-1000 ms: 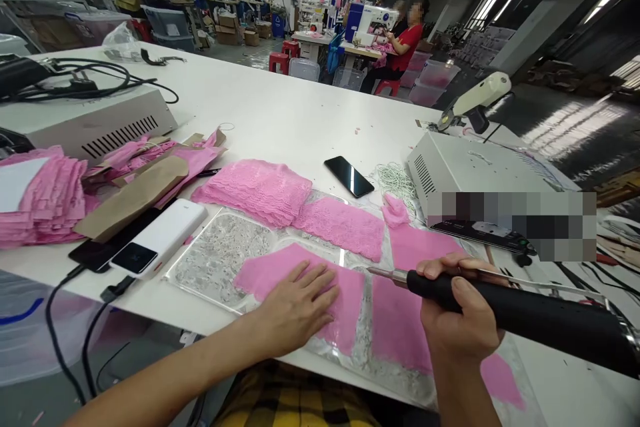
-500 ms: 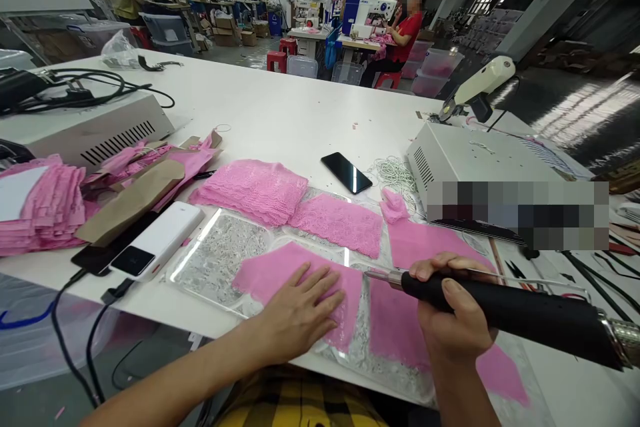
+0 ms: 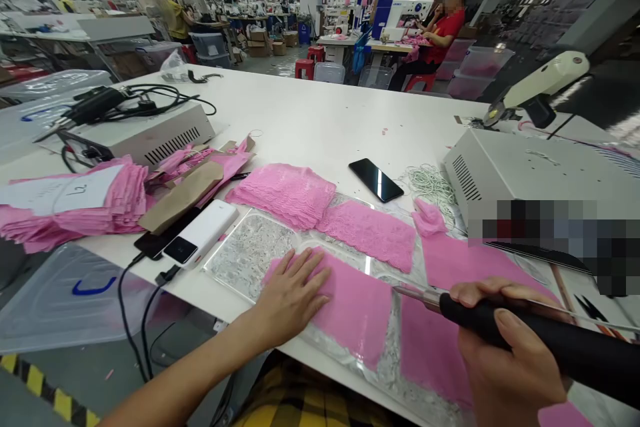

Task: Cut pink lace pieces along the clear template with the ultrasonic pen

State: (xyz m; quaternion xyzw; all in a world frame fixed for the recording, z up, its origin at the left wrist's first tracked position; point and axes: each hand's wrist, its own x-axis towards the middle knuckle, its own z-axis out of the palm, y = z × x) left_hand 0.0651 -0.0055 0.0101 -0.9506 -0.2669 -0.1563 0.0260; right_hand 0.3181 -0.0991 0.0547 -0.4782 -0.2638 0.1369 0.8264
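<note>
My left hand (image 3: 293, 293) lies flat, fingers spread, on the left part of a pink fabric piece (image 3: 355, 300). Under it is a clear sheet (image 3: 255, 247) with a grey mottled pattern. In my right hand (image 3: 515, 347) is a thick black-handled tool (image 3: 490, 320) with a thin metal tip. That tip is at the piece's upper right corner; whether it touches the cloth I cannot tell. A second pink piece (image 3: 430, 347) lies just right of the tip. Behind are a single pink lace piece (image 3: 370, 230) and a stack of pink lace (image 3: 285, 193).
Beyond the lace lie a black phone (image 3: 376, 179) and tangled white cord (image 3: 430, 187). At left are a white power bank (image 3: 203, 233) with cables and a bundle of pink fabric (image 3: 115, 207). Grey metal boxes stand left (image 3: 150, 137) and right (image 3: 540, 167). People sit in the background.
The view has turned left, so everything sits further right. My left hand has slid left across the pink fabric. The tool tip stays by the same corner.
</note>
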